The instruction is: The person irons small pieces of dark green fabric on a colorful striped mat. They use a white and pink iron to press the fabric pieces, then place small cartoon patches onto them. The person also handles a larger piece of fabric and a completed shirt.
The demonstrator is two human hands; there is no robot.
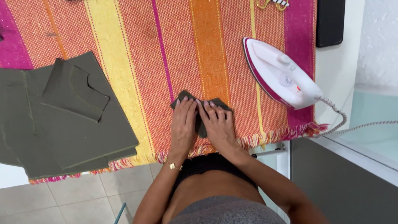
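Note:
A small dark olive fabric piece (201,126) lies on a striped woven cloth (157,49) near its fringed front edge. My left hand (183,122) and my right hand (217,122) both press flat on this piece, fingers pointing away from me, side by side and nearly touching. Most of the small piece is hidden under my palms; only its corners and a strip between the hands show. A thin gold bracelet (173,166) sits on my left wrist.
A white and magenta clothes iron (280,74) rests on its side to the right, its cord (344,120) trailing off the edge. Stacked olive fabric pieces (70,120) lie at left. A black object (330,20) sits top right. Tiled floor (62,199) is below.

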